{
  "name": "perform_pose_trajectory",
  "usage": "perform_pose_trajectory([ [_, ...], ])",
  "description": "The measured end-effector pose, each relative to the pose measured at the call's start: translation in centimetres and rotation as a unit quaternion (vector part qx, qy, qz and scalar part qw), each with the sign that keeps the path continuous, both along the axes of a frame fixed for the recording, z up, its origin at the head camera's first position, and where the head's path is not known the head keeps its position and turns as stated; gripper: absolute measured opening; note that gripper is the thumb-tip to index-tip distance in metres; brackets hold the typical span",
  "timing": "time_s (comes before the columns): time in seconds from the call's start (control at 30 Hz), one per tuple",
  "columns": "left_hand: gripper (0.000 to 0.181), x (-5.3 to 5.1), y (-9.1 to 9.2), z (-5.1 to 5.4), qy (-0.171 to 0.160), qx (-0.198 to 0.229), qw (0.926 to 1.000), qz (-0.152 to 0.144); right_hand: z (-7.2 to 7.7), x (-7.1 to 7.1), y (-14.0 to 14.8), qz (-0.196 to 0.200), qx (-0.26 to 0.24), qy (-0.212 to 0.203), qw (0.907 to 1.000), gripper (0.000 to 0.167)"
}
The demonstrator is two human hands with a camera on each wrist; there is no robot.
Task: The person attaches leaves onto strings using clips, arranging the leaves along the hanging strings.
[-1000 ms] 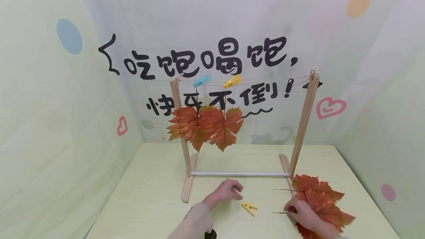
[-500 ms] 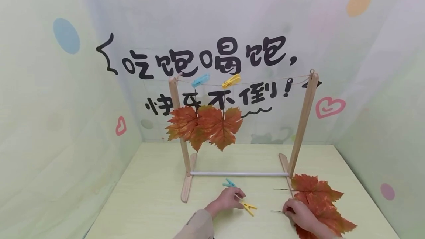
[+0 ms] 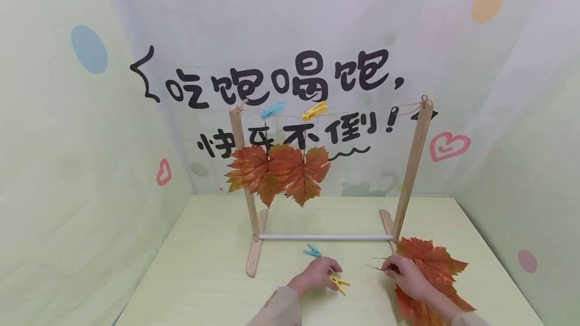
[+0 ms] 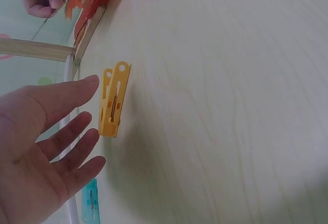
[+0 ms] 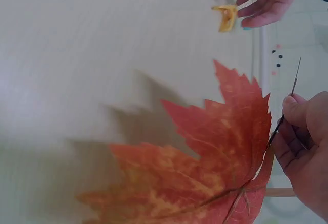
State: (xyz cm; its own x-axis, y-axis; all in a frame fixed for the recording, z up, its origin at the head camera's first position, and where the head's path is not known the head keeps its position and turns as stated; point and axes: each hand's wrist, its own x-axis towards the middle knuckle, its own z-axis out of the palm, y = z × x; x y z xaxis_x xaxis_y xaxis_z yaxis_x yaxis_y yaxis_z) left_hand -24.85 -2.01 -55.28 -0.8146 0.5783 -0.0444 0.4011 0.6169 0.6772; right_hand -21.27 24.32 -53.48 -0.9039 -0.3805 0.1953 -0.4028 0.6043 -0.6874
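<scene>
My left hand (image 3: 318, 272) is beside a yellow clothespin (image 3: 340, 283) on the table; in the left wrist view its fingers (image 4: 77, 137) are spread and relaxed beside the yellow clothespin (image 4: 114, 100), with a gap between. A blue clothespin (image 3: 312, 250) lies just behind that hand. My right hand (image 3: 408, 276) pinches the thin dark stem of a red-orange leaf; in the right wrist view the stem (image 5: 281, 121) runs between thumb and fingers, and the leaf (image 5: 205, 178) hangs over its shadow. Another leaf (image 3: 428, 258) lies behind the right hand.
A wooden stand (image 3: 413, 170) with a white crossbar (image 3: 326, 237) stands behind the hands. From its string, a blue clothespin (image 3: 273, 110) and a yellow clothespin (image 3: 314, 110) hold two leaves (image 3: 302, 175) toward the left. Printed curtains surround the table (image 3: 204, 225).
My right hand has lifted the nearer leaf by its stem and moved slightly up and left. The left hand has moved right toward the yellow clothespin, uncovering the blue one.
</scene>
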Motion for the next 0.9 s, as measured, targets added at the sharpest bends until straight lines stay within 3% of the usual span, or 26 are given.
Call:
perform_pose_trajectory([
  [0.4, 0.033, -0.4, 1.0, -1.6, 0.034, -0.049, 0.9979, -0.026, 3.7, -0.7, -1.7, -0.040, -0.055, 0.027, 0.9973, 0.008],
  [0.53, 0.033, -0.3, 1.3, -1.7, 0.050, -0.077, 0.9948, -0.043, 4.7, -1.0, -2.2, -0.053, -0.075, 0.015, 0.9957, 0.008],
  [0.9, 0.028, -0.2, 1.8, -1.6, 0.081, -0.106, 0.9896, -0.055, 6.6, -1.6, -3.4, -0.053, -0.106, 0.008, 0.9929, 0.008],
])
